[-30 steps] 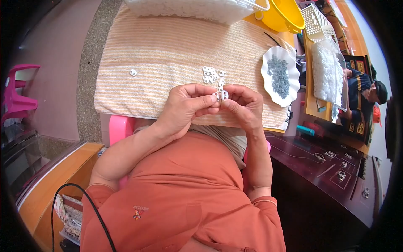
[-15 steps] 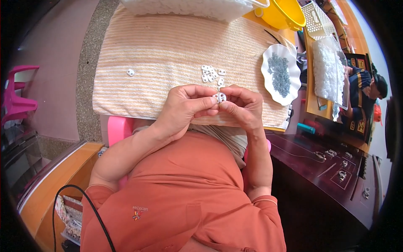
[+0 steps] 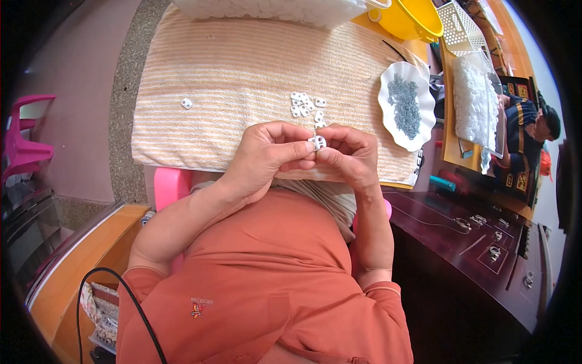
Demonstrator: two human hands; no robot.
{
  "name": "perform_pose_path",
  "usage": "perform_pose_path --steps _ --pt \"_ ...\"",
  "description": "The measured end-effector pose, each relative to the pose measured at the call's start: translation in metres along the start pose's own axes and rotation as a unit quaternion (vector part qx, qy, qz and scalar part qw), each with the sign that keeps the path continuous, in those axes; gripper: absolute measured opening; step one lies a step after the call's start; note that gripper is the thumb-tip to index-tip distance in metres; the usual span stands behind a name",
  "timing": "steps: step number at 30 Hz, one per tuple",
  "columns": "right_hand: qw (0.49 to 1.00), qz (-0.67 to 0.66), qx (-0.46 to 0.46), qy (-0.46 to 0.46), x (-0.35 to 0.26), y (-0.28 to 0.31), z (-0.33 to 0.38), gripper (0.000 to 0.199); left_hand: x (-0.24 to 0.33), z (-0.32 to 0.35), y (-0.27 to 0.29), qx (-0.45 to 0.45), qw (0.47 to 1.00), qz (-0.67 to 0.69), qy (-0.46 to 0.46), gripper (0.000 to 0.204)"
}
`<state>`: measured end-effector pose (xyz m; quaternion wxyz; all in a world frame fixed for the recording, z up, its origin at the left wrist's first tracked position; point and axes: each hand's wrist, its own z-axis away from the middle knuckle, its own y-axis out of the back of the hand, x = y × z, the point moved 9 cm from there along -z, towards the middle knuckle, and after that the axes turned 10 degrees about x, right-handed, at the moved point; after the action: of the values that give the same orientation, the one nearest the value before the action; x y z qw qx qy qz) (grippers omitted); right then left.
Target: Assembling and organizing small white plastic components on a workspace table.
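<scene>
Between the fingertips of both hands is a small white plastic piece with holes (image 3: 318, 142), held just over the near edge of the towel-covered table. My left hand (image 3: 273, 148) pinches its left side with thumb and forefinger. On the other side my right hand (image 3: 351, 151) grips it with thumb and bent fingers. Just beyond the fingers lies a loose cluster of similar white pieces (image 3: 301, 104). Another single white piece (image 3: 187, 104) rests far to the left on the striped towel (image 3: 230, 73). Whether a screw sits in the held piece is too small to tell.
A white scalloped dish (image 3: 385, 115) of grey screws (image 3: 404, 106) stands at the right. Along the back are a clear bin of white parts (image 3: 273, 9) and a yellow basin (image 3: 412, 18). At far right a person (image 3: 533, 127) sits beside another clear bin (image 3: 476, 100).
The held white piece has turned slightly between my fingertips. Both hands stay in nearly the same place, and the things on the table have not moved.
</scene>
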<state>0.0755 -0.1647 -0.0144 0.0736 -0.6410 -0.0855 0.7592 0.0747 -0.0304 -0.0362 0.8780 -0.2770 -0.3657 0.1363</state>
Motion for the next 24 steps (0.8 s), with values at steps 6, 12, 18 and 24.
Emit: perform_pose_path --steps 6,12,18,24 --pt "1.0 -0.019 -0.008 -0.009 0.003 0.0 0.0 0.03 -0.001 0.0 -0.001 -0.008 1.0 0.012 0.007 0.013" --pt "0.999 -0.035 0.0 -0.02 0.004 0.003 0.0 0.029 -0.001 -0.001 -0.005 -0.022 0.999 0.037 0.013 0.012" --pt "0.998 -0.047 -0.017 0.042 -0.005 -0.002 -0.002 0.03 -0.004 0.0 -0.009 -0.056 0.996 0.059 0.029 0.013" --pt "0.992 -0.096 -0.041 0.072 -0.011 -0.008 0.002 0.028 -0.006 0.002 -0.015 -0.095 0.993 0.068 0.034 0.009"
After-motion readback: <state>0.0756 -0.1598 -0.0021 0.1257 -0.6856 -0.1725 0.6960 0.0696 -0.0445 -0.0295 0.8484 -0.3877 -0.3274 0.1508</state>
